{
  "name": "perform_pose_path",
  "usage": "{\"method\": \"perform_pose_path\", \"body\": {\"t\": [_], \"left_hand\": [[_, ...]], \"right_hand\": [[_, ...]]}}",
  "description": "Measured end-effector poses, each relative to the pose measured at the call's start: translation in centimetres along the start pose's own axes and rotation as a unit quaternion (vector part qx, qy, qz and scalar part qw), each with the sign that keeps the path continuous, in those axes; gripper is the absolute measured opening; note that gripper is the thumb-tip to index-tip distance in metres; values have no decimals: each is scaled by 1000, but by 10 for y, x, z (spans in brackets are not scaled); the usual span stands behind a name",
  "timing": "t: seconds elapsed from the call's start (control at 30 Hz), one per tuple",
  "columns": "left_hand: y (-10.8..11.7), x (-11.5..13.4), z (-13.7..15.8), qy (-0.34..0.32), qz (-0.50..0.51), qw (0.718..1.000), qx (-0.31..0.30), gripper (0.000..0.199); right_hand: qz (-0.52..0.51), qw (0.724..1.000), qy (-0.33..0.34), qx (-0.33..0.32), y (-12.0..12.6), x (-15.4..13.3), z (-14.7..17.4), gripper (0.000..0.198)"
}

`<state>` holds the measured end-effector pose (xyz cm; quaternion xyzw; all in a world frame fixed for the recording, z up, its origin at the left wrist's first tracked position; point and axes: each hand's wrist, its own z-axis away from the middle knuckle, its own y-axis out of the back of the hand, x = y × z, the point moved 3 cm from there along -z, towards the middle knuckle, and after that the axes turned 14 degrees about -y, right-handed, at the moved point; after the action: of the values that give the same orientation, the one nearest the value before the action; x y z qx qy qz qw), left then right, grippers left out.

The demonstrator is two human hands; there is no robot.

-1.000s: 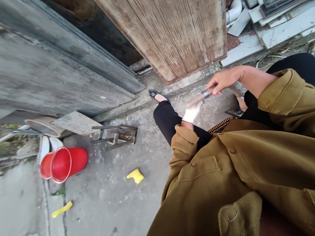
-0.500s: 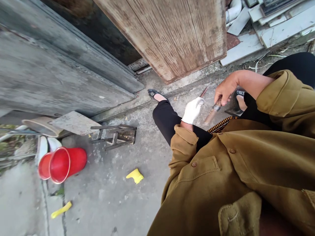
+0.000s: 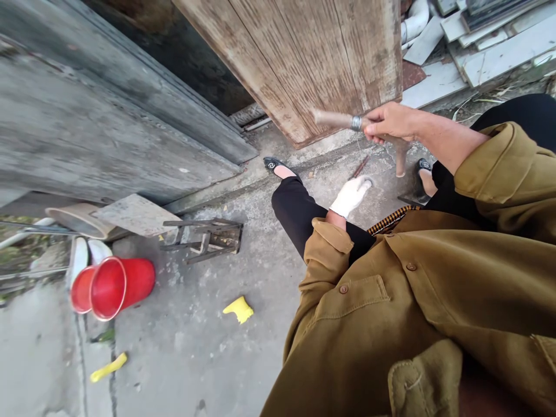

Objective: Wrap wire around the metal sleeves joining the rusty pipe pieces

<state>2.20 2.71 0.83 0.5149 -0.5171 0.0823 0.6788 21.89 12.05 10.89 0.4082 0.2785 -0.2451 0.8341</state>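
Bare right hand (image 3: pixel 393 120) squeezes a wooden stick (image 3: pixel 334 119) wound with shiny wire (image 3: pixel 356 123).
White-gloved left hand (image 3: pixel 350 196), nearer, grips a thin brown rod (image 3: pixel 360 167); the stick's left end has swung from near to far.

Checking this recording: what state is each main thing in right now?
Right hand: bare, closed on wooden stick
Wooden stick: held, wire wound around it
Left hand: gloved, closed on thin rod
Thin rod: held, one end sticking out
Larger red bucket: uncovered
Yellow pieces: apart on ground
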Motion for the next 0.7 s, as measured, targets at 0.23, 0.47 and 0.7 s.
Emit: {"method": "perform_pose_path", "body": {"t": [0.23, 0.47, 0.7], "left_hand": [[13, 12, 1, -8, -24, 1000, 11, 22], [43, -15, 7, 49, -35, 991, 120, 31], [27, -7, 3, 47, 12, 996, 68, 28]], "right_hand": [[358, 919, -105, -129, -23, 18, -5, 16], [166, 895, 15, -413, -37, 7, 12, 19], [62, 978, 25, -197, -6, -2, 11, 38]]}}
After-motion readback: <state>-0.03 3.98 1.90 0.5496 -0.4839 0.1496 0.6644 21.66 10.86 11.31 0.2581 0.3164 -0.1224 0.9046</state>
